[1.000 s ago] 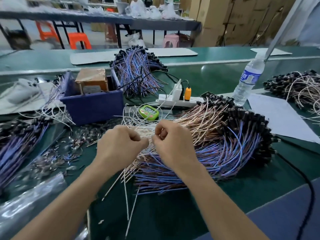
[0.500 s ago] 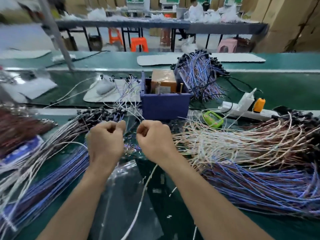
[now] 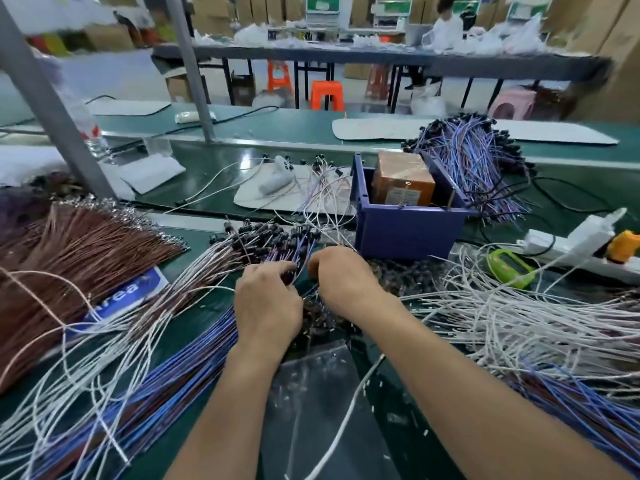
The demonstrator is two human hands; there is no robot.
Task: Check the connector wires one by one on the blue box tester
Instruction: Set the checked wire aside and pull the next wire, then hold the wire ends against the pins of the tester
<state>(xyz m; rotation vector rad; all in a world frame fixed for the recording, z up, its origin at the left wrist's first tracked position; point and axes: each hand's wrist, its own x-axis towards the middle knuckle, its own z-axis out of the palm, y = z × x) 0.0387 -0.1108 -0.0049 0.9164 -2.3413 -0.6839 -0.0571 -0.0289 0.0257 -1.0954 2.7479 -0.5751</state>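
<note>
The blue box tester [image 3: 408, 226] stands at centre right on the green bench, with an orange-brown block [image 3: 403, 183] inside it. Just in front of its left corner, my left hand [image 3: 266, 303] and my right hand [image 3: 341, 275] are both curled over a heap of small dark connectors [image 3: 322, 317]. A white wire [image 3: 346, 414] trails from under my right hand toward the near edge. A fan of white and blue connector wires [image 3: 194, 299] with black plugs [image 3: 273, 237] lies left of my left hand. What the fingertips pinch is hidden.
A brown wire bundle [image 3: 79, 251] lies far left, white and blue wires [image 3: 519, 323] far right, a blue-purple bundle [image 3: 474, 164] behind the box. A green timer [image 3: 510, 268], a power strip [image 3: 571, 251], a clear plastic bag [image 3: 311, 393] and a grey post [image 3: 52, 109] are nearby.
The view has swung left from the right-hand wire pile. Both hands moved forward with the white wire to the connector heap in front of the blue box.
</note>
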